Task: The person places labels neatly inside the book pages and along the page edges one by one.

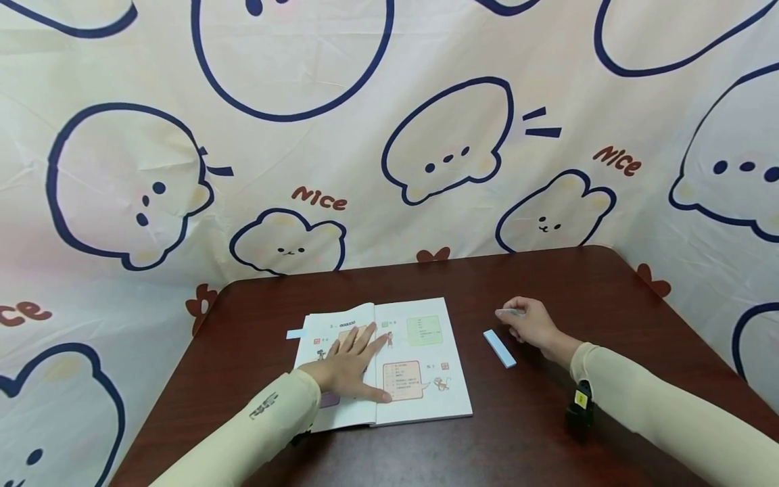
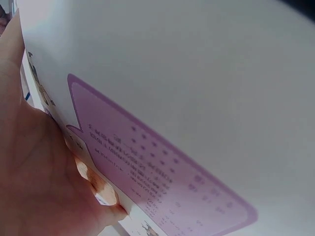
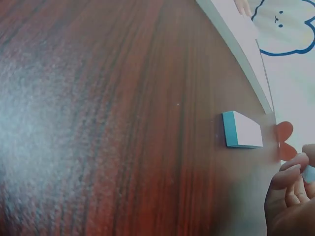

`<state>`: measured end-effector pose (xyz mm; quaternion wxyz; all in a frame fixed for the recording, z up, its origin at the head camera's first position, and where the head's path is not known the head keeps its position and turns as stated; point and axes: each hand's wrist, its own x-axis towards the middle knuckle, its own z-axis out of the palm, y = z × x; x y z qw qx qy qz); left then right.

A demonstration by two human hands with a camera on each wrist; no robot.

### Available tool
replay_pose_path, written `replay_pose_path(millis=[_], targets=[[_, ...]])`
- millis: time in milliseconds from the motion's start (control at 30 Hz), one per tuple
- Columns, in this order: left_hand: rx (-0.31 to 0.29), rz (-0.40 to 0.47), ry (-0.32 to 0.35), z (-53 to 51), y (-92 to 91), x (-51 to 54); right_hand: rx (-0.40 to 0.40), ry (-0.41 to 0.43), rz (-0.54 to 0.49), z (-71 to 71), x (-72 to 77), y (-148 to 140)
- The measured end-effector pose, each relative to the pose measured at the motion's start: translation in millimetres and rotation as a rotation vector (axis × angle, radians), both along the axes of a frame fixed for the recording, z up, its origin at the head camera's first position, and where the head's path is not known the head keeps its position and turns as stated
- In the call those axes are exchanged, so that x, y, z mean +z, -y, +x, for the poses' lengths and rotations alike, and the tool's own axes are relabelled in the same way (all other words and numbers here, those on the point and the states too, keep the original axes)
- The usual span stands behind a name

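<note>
An open book (image 1: 453, 399) with printed coloured text boxes and small drawings lies on the dark wooden table. My left hand (image 1: 348, 368) rests across its middle, fingers spread over both pages. In the left wrist view, the palm (image 2: 39, 167) is beside a page with a purple text box (image 2: 147, 162). To the right of the book, my right hand (image 1: 532, 326) pinches a small pale blue slip (image 1: 512, 312) between thumb and fingers, above the table. A narrow light blue pad of sticky notes (image 1: 500, 349) lies between that hand and the book.
A pale blue tab (image 1: 295, 334) sticks out from the book's left edge. Behind the brown table (image 1: 608, 297) hangs a pale cloth (image 1: 365, 162) with cartoon outlines. A black device (image 1: 579, 406) is strapped at the right wrist.
</note>
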<state>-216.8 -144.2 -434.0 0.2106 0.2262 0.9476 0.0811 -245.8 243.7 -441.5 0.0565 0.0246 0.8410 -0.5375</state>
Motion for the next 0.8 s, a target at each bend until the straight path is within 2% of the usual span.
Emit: replay_pose_path(millis=[567, 800], targets=[[0.002, -0.004, -0.004, -0.8, 0.1, -0.5, 0.017, 0.07, -0.114, 2.7, 8.6, 1.6], [-0.006, -0.004, -0.01, -1.6, 0.5, -1.8, 0.05, 0.064, -0.13, 1.5, 7.1, -0.3]])
